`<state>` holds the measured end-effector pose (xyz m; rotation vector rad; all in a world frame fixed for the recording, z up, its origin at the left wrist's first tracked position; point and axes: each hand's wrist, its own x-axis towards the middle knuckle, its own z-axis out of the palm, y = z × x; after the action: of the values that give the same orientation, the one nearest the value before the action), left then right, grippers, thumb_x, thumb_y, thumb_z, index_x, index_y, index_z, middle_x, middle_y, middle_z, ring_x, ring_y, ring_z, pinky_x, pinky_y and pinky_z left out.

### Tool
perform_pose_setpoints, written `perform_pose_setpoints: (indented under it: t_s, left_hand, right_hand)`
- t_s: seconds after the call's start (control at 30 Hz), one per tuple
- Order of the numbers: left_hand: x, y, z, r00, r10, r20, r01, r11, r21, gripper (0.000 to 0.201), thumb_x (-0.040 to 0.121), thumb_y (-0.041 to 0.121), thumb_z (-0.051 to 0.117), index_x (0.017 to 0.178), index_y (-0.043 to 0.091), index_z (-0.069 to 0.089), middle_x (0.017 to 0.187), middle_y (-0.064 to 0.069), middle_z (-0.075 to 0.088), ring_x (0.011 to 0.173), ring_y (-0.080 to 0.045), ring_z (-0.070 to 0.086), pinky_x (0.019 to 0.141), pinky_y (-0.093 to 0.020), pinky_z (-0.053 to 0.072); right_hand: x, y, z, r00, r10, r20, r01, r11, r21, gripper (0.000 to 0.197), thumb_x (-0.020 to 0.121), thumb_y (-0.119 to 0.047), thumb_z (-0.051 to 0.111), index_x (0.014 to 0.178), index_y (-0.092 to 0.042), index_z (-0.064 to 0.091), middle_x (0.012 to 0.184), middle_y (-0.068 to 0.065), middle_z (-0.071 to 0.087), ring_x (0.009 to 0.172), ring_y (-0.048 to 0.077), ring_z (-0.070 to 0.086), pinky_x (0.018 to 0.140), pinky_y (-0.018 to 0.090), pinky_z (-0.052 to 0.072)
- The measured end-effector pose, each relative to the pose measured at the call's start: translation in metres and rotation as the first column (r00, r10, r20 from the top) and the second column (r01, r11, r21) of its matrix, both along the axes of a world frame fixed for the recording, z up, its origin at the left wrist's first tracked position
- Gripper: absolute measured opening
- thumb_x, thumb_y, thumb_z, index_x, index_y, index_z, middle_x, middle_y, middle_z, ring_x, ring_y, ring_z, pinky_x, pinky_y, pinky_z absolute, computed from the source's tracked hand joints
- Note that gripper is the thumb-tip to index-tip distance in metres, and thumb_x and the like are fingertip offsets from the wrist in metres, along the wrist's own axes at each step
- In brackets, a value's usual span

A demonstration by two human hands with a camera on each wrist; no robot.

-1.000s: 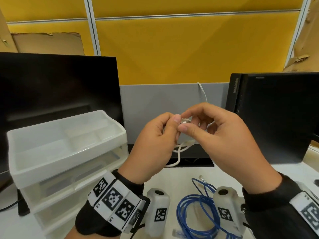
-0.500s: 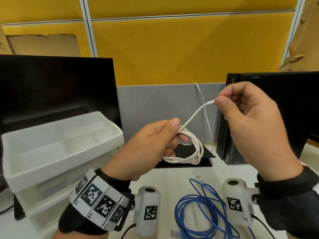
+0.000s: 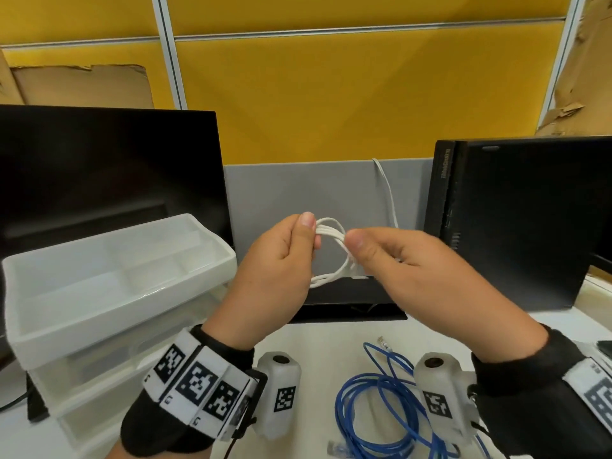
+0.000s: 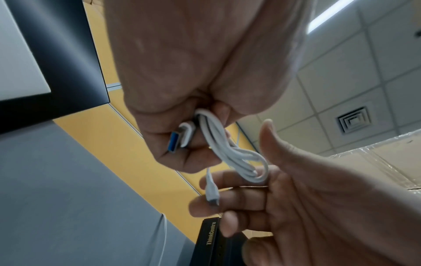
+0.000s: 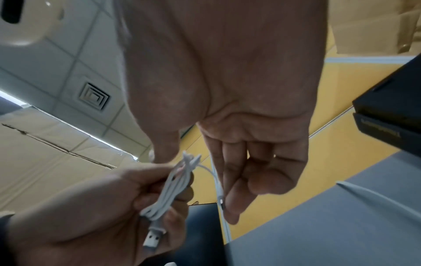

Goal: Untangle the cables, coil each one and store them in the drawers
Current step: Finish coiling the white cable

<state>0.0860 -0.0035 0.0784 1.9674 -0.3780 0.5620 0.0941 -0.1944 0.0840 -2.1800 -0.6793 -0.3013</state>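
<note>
A white USB cable is bundled into a small coil held in the air between my hands. My left hand grips one side of the coil, and the USB plug sticks out of its fist. My right hand pinches the other side of the coil with thumb and forefinger. The cable's small connector end lies along its index finger. A blue network cable lies loosely looped on the desk below my wrists. The translucent drawer unit stands at the left with its top tray showing.
A dark monitor stands behind the drawer unit, and its black base lies under my hands. A black desktop computer stands upright at the right. Another white cable hangs down the grey partition.
My right hand, which had pulled the cable's free end up and to the right, has come back down to the coil. The stretched strand now lies in the bundle.
</note>
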Motion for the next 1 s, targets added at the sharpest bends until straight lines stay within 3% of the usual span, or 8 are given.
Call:
perform_pose_setpoints:
  t_s: [0.17, 0.27, 0.37, 0.5, 0.63, 0.77, 0.93, 1.0]
  left_hand:
    - [-0.004, -0.004, 0.001, 0.999, -0.045, 0.018, 0.046, 0.998, -0.040, 0.041, 0.107, 0.048, 0.040, 0.086, 0.019, 0.060, 0.069, 0.005, 0.046, 0.066, -0.010, 0.045, 0.069, -0.048, 0.047]
    - [-0.003, -0.002, 0.002, 0.996, -0.072, 0.044, 0.074, 0.996, -0.057, 0.042, 0.105, 0.050, 0.040, 0.090, 0.018, 0.061, 0.066, 0.006, 0.046, 0.063, -0.010, 0.045, 0.063, -0.046, 0.046]
    - [-0.002, -0.002, 0.003, 0.993, -0.114, -0.007, 0.113, 0.986, -0.119, 0.042, 0.108, 0.041, 0.037, 0.099, 0.007, 0.060, 0.060, 0.017, 0.055, 0.056, -0.002, 0.055, 0.063, -0.033, 0.060]
    - [0.006, 0.000, -0.003, 0.990, -0.129, -0.047, 0.119, 0.977, -0.176, 0.041, 0.111, 0.040, 0.035, 0.100, 0.009, 0.060, 0.089, -0.024, 0.064, 0.078, -0.036, 0.067, 0.068, -0.043, 0.065]
    - [0.007, -0.003, -0.006, 0.998, -0.045, -0.045, 0.034, 0.974, -0.226, 0.041, 0.112, 0.033, 0.034, 0.094, 0.007, 0.061, 0.068, -0.003, 0.045, 0.058, -0.009, 0.049, 0.057, -0.027, 0.058]
    - [0.007, -0.005, -0.003, 0.998, -0.040, -0.037, 0.028, 0.959, -0.282, 0.040, 0.112, 0.029, 0.033, 0.090, 0.007, 0.059, 0.067, -0.004, 0.041, 0.051, -0.005, 0.041, 0.047, -0.015, 0.045]
    - [0.003, -0.001, 0.004, 0.992, -0.098, -0.075, 0.070, 0.947, -0.315, 0.042, 0.113, 0.031, 0.031, 0.091, 0.008, 0.059, 0.062, 0.001, 0.037, 0.052, -0.008, 0.039, 0.060, -0.030, 0.058]
    - [0.003, 0.002, 0.005, 0.989, -0.127, -0.069, 0.099, 0.944, -0.315, 0.042, 0.113, 0.034, 0.033, 0.093, 0.009, 0.060, 0.062, 0.005, 0.037, 0.053, -0.008, 0.037, 0.064, -0.047, 0.059]
  right_hand:
    - [-0.001, 0.012, -0.002, 0.998, 0.062, -0.025, -0.060, 0.996, 0.060, 0.017, 0.098, -0.044, 0.067, 0.108, -0.032, 0.074, 0.100, -0.013, 0.077, 0.096, 0.003, 0.070, 0.086, 0.024, 0.054]
    - [-0.001, 0.015, -0.003, 0.993, 0.086, -0.075, -0.067, 0.971, 0.230, 0.010, 0.097, -0.031, 0.072, 0.105, -0.026, 0.074, 0.098, -0.006, 0.080, 0.095, 0.011, 0.073, 0.094, 0.036, 0.058]
    - [-0.002, 0.016, -0.004, 0.991, 0.104, -0.089, -0.066, 0.932, 0.358, 0.013, 0.096, -0.020, 0.074, 0.108, -0.025, 0.076, 0.100, -0.002, 0.080, 0.098, 0.018, 0.074, 0.100, 0.045, 0.058]
    - [-0.003, 0.016, -0.003, 0.966, 0.197, -0.166, -0.092, 0.865, 0.493, 0.032, 0.096, -0.013, 0.071, 0.124, -0.027, 0.067, 0.097, 0.003, 0.080, 0.101, 0.023, 0.075, 0.103, 0.044, 0.054]
    - [-0.004, 0.017, -0.004, 0.975, 0.186, -0.122, -0.132, 0.925, 0.357, 0.035, 0.101, -0.011, 0.065, 0.126, -0.035, 0.063, 0.099, 0.000, 0.074, 0.101, 0.015, 0.070, 0.096, 0.036, 0.056]
    - [-0.007, 0.020, -0.006, 0.993, 0.101, 0.058, -0.112, 0.967, 0.231, 0.039, 0.098, -0.018, 0.070, 0.127, -0.042, 0.058, 0.099, -0.007, 0.065, 0.095, 0.010, 0.065, 0.083, 0.026, 0.058]
    - [-0.003, 0.022, -0.010, 0.949, -0.038, 0.313, -0.070, 0.943, 0.325, 0.017, 0.094, -0.031, 0.074, 0.110, -0.034, 0.077, 0.097, -0.014, 0.073, 0.094, 0.012, 0.070, 0.083, 0.027, 0.057]
    - [-0.001, 0.016, -0.007, 0.944, -0.071, 0.321, -0.074, 0.905, 0.418, 0.013, 0.096, -0.026, 0.072, 0.106, -0.028, 0.080, 0.092, -0.014, 0.077, 0.092, 0.010, 0.073, 0.083, 0.021, 0.058]
